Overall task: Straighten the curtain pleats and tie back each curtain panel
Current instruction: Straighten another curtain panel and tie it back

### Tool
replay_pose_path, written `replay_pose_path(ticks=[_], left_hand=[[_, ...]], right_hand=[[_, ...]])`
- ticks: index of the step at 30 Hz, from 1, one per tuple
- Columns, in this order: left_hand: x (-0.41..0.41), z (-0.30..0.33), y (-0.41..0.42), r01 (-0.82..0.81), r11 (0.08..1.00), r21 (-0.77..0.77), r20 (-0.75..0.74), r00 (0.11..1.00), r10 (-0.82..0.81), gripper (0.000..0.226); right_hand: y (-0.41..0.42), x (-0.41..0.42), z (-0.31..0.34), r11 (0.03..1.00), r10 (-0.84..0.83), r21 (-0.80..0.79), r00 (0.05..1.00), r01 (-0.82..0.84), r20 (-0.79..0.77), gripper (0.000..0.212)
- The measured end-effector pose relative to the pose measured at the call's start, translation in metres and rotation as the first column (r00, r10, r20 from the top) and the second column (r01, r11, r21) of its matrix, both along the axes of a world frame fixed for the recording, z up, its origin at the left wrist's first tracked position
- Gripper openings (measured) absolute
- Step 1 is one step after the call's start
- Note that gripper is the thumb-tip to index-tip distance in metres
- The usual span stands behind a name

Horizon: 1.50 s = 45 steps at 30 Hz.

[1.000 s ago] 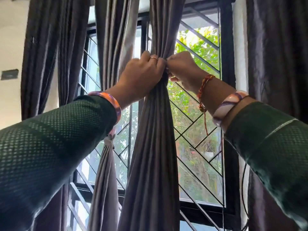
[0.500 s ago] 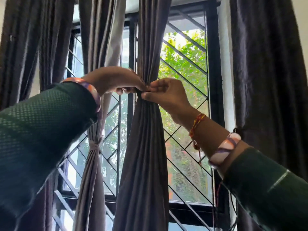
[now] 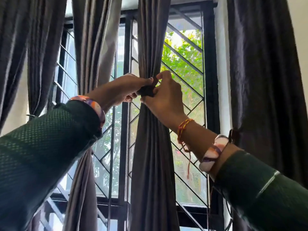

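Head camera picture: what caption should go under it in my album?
Both hands, left and right, fasten a dark tie around the middle curtain panel.

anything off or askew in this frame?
Nothing stands out. Both hands, left hand and right hand, pinch a dark tie around the gathered middle curtain panel. The panel to its left looks already cinched. The window grille looks intact.

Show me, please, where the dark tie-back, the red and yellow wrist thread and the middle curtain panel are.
dark tie-back [image 3: 147, 91]: head view, on the band between both hands.
red and yellow wrist thread [image 3: 184, 125]: head view, on the strands crossing the wrist.
middle curtain panel [image 3: 151, 155]: head view, on the gathered folds below the hands.
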State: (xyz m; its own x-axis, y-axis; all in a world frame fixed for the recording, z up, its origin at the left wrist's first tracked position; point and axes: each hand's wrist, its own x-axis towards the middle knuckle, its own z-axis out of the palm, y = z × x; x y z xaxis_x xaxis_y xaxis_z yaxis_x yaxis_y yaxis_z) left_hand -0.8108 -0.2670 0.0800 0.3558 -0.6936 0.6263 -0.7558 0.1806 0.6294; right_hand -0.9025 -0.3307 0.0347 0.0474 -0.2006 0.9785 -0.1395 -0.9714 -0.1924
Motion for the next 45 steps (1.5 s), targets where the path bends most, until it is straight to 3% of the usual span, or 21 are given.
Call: replay_pose_path(ticks=[2,6,11,17,20,24,27,29,30,32,34,35,37,39,41,45], left_hand=[[0.004,0.001,-0.002,0.001,1.0,0.027,-0.004,1.0,-0.001,0.041],[0.01,0.001,-0.007,0.012,1.0,0.026,0.076,0.997,-0.013,0.042],[0.03,-0.011,-0.026,0.144,0.98,-0.137,0.141,0.982,-0.125,0.044],[0.056,-0.016,-0.05,0.327,0.857,-0.397,0.134,0.945,-0.299,0.009],[0.07,-0.018,-0.059,0.282,0.8,-0.53,0.135,0.959,-0.249,0.009],[0.09,-0.026,-0.07,0.241,0.787,-0.568,0.103,0.969,-0.223,0.014],[0.1,-0.035,-0.09,0.149,0.763,-0.629,-0.008,0.98,-0.197,0.009],[0.105,-0.056,-0.116,0.149,0.76,-0.633,-0.165,0.933,-0.32,0.009],[0.103,-0.071,-0.126,0.23,0.758,-0.611,-0.23,0.864,-0.448,0.014],[0.098,-0.113,-0.147,0.464,0.741,-0.485,-0.383,0.649,-0.657,0.055],[0.089,-0.164,-0.16,0.544,0.765,-0.344,-0.483,0.596,-0.642,0.057],[0.085,-0.187,-0.164,0.515,0.798,-0.312,-0.497,0.627,-0.6,0.049],[0.091,-0.227,-0.177,0.317,0.9,-0.299,-0.453,0.783,-0.426,0.04],[0.105,-0.261,-0.189,0.149,0.937,-0.317,-0.385,0.882,-0.271,0.044],[0.113,-0.283,-0.194,0.019,0.942,-0.336,-0.338,0.931,-0.139,0.051],[0.116,-0.29,-0.19,-0.043,0.932,-0.36,-0.273,0.96,-0.062,0.046]], right_hand=[[-0.003,0.002,-0.004,0.998,-0.045,-0.055,0.999,0.044,-0.02,0.049],[-0.016,0.0,0.005,0.997,0.074,0.029,0.997,-0.073,-0.02,0.05],[-0.028,0.0,0.017,0.992,0.094,0.092,0.984,-0.08,-0.152,0.05],[-0.043,0.004,0.034,0.896,0.387,0.331,0.886,-0.296,-0.255,0.044],[-0.046,0.005,0.041,0.865,0.427,0.413,0.851,-0.286,-0.305,0.043],[-0.059,0.007,0.041,0.854,0.418,0.456,0.852,-0.251,-0.315,0.042],[-0.072,0.018,0.028,0.868,0.386,0.429,0.882,-0.249,-0.27,0.04],[-0.082,0.03,0.009,0.838,0.444,0.413,0.885,-0.357,-0.137,0.036],[-0.087,0.037,-0.005,0.815,0.47,0.405,0.882,-0.415,-0.044,0.034],[-0.1,0.062,-0.04,0.739,0.499,0.439,0.853,-0.511,0.154,0.027],[-0.115,0.092,-0.081,0.677,0.478,0.482,0.83,-0.556,0.286,0.027],[-0.122,0.104,-0.102,0.71,0.431,0.479,0.856,-0.516,0.284,0.036],[-0.135,0.123,-0.144,0.775,0.349,0.477,0.91,-0.414,0.222,0.047],[-0.143,0.135,-0.181,0.771,0.295,0.546,0.944,-0.326,0.147,0.035],[-0.146,0.144,-0.207,0.754,0.292,0.584,0.95,-0.299,0.11,0.014],[-0.144,0.156,-0.213,0.762,0.28,0.557,0.944,-0.33,0.176,0.008]])
